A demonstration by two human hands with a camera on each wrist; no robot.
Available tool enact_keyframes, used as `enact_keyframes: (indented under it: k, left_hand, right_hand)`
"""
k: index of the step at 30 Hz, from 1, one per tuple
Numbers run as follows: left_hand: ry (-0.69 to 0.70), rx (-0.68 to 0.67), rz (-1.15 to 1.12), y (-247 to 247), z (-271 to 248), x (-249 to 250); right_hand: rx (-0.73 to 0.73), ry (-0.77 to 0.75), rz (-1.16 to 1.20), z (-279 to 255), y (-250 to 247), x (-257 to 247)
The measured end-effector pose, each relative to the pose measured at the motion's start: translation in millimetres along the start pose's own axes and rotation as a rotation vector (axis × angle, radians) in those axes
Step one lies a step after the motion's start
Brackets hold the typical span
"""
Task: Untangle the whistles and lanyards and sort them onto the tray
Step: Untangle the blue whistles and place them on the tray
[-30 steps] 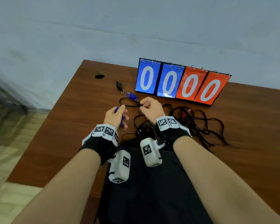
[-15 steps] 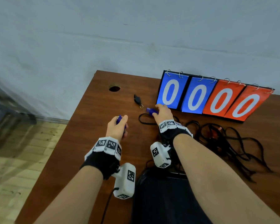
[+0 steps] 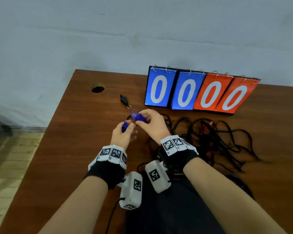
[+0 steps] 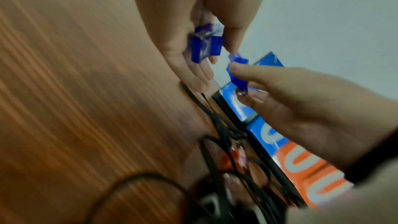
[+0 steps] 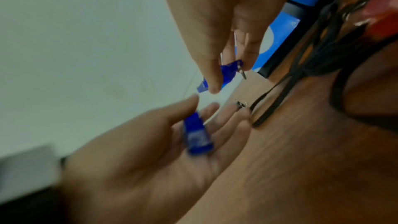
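Note:
My left hand (image 3: pixel 128 130) pinches a blue whistle (image 3: pixel 124 126) between thumb and fingers; the left wrist view shows that whistle (image 4: pixel 206 47) close up. My right hand (image 3: pixel 147 120) pinches a second blue whistle (image 3: pixel 139 117) by its ring end, lifted just above the table and almost touching the first. In the right wrist view this second whistle (image 5: pixel 228 74) hangs from my fingertips over the left hand's whistle (image 5: pixel 197 135). A black whistle (image 3: pixel 123 99) lies loose at the back. A tangle of black lanyards (image 3: pixel 227 141) with red whistles (image 3: pixel 205 125) spreads to the right.
A flip scoreboard (image 3: pixel 201 92) reading 0000 stands at the back of the wooden table (image 3: pixel 74 132). A cable hole (image 3: pixel 98 88) is at the back left. A black tray (image 3: pixel 167 213) lies at the near edge between my forearms.
My right hand let go of a lanyard, reached to the blue whistle by the scoreboard, picked it up and brought it to the left hand. The head view tilted upward.

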State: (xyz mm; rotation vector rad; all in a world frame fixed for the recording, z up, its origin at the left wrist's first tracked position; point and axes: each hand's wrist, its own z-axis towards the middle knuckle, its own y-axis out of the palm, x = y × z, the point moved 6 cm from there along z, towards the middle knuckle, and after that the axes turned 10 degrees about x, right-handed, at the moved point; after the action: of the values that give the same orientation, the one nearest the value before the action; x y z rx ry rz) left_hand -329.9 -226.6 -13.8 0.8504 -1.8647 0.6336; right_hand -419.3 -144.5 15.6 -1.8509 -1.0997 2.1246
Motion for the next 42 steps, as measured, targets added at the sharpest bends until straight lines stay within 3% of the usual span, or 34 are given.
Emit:
enact_keyframes:
  k: [3, 5, 10, 12, 15, 16, 20, 22, 28, 33, 37, 40, 42]
  left_hand:
    - [0.056, -0.092, 0.056, 33, -25, 3]
    - [0.081, -0.085, 0.102, 43, -35, 0]
    - [0.031, -0.118, 0.101, 59, -60, -15]
    - [-0.032, -0.12, 0.001, 60, -65, -18]
    - [-0.079, -0.085, -0.03, 51, -67, -18]
    - [-0.076, -0.072, -0.015, 48, -67, -17]
    - [-0.04, -0.039, 0.014, 44, -65, -19]
    - [-0.039, -0.028, 0.016, 43, -65, -21]
    - [-0.049, -0.022, 0.038, 41, -66, -29]
    - [-0.08, -0.039, 0.049, 40, -68, -37]
    - [-0.112, -0.055, 0.063, 39, -69, -42]
    - [-0.118, -0.062, 0.085, 39, -71, -45]
    - [-0.107, -0.068, 0.092, 39, -74, -46]
  right_hand:
    - [-0.018, 0.07, 0.056, -24, -16, 12]
    - [-0.017, 0.096, 0.093, -37, -28, 24]
    - [-0.073, 0.031, 0.141, -66, -59, 46]
    - [0.055, 0.026, 0.162, -67, -83, 62]
    - [0.296, 0.16, 0.131, -64, -125, 101]
    - [0.285, 0.173, 0.086, -63, -133, 108]
    - [-0.056, 0.075, -0.254, -63, -122, 115]
    - [-0.132, 0.087, -0.385, -70, -115, 124]
    - [-0.086, 0.149, -0.404, -84, -116, 134]
    - [-0.229, 0.135, -0.45, -83, -111, 121]
    - [-0.064, -0.01, -0.484, -84, -119, 100]
    - [-0.199, -0.046, -0.652, -88, -104, 98]
    - [-0.213, -0.033, -0.683, -86, -101, 97]
